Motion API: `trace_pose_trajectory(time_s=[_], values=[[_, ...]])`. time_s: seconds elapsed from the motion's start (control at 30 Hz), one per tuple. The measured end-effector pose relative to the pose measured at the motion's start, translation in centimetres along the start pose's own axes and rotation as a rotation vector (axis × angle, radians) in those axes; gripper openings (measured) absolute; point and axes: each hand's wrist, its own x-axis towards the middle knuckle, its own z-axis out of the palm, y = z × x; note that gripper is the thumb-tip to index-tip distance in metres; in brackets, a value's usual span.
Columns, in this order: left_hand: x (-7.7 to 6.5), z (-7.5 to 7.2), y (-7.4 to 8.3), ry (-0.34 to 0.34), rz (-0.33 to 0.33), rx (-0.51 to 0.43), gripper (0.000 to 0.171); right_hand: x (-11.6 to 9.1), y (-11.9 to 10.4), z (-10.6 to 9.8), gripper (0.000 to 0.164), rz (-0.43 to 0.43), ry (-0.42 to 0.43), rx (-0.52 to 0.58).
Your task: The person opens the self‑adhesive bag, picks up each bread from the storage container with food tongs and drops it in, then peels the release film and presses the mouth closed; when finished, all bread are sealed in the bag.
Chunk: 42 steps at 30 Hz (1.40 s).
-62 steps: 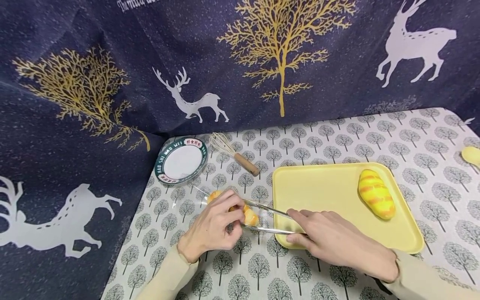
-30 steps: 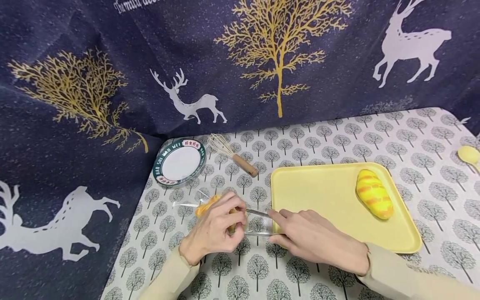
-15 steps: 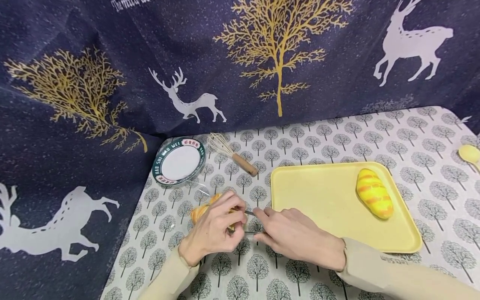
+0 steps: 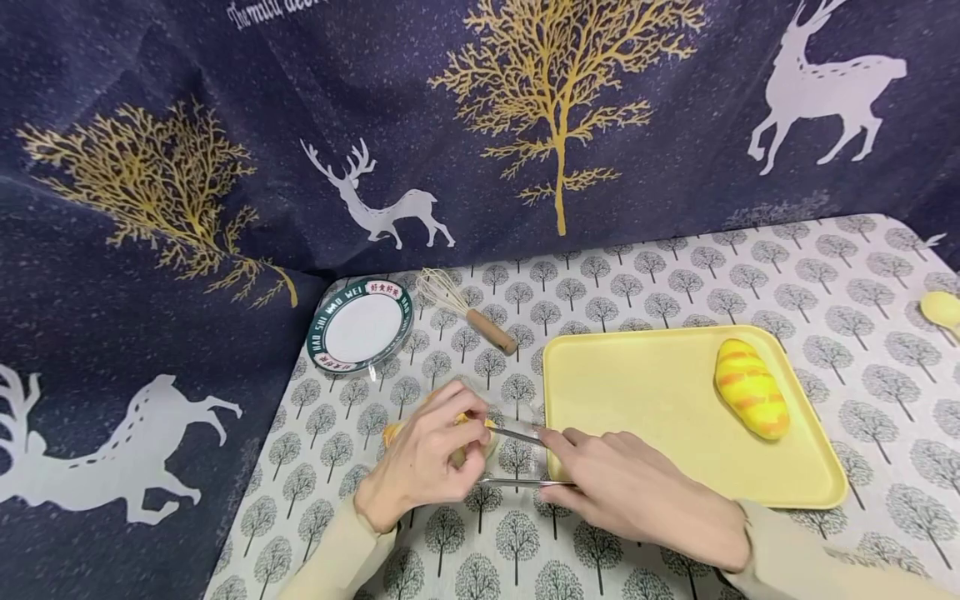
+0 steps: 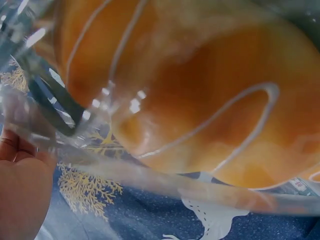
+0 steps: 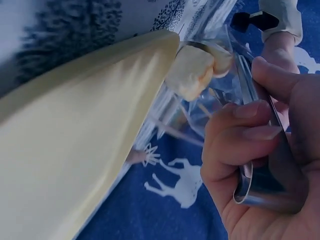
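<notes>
While One Hand Pinches the Bag, the Other Grips the Tongs

At the left of the bench (image 4: 570,550) stands the plate (image 4: 363,327), and just beside it lies the whisk (image 4: 480,322). Both are placed behind the hands, perhaps so that the near side remains for working.

Closer to the person, the left hand (image 4: 431,450) bends over the clear bag (image 5: 135,175). Its thumb and fingers are curled, nearly meeting, and they pinch the bag, as I judge, near its mouth, probably to steady it. The roll (image 5: 195,85) seems to be inside this bag; the head view shows it partly hidden by the left hand.

Next come the tongs (image 6: 280,177), whose two arms stand apart and point toward the roll. Their tips are hidden, so I cannot tell whether they touch it. The right hand (image 4: 615,475) holds them between thumb and bent fingers, a hold which should let it control the gap.

Further right, the tray (image 4: 630,392) carries the loaf (image 4: 752,389) near its right end. At the far right lies a yellow spoon (image 4: 941,308), cut by the picture's edge.
</notes>
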Motion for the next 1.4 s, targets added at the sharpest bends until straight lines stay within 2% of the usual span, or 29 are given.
trace_pose_trajectory(time_s=[0.17,0.43,0.67,0.77,0.87,1.07,1.23,1.4], values=[[0.2,0.2,-0.1,-0.013,0.004,0.007,0.013,-2.7,1.2,-0.5,0.052,0.017,0.084,-0.016],[0.3,0.5,-0.4,-0.055,-0.007,0.014,0.012,-7.2,3.4,-1.1,0.055,0.104,0.199,-0.071],[0.3,0.8,-0.3,-0.078,-0.044,0.011,0.013,-10.8,4.8,-0.9,0.053,0.256,0.201,0.018],[0.2,0.7,-0.3,-0.091,-0.058,0.014,0.013,-12.0,5.1,-0.8,0.051,0.329,0.196,0.054],[0.0,0.6,-0.2,-0.094,-0.072,0.022,0.014,-13.0,5.4,-0.4,0.049,0.381,0.228,0.085],[-0.3,0.3,0.0,-0.089,-0.093,0.04,0.015,-14.3,6.1,0.4,0.043,0.416,0.367,0.14],[-0.2,0.4,0.0,-0.083,-0.087,0.041,0.015,-15.6,6.9,0.8,0.032,0.532,0.421,0.135],[-0.1,0.4,0.1,-0.078,-0.084,0.039,0.014,-17.1,8.0,1.1,0.03,0.647,0.44,0.115]])
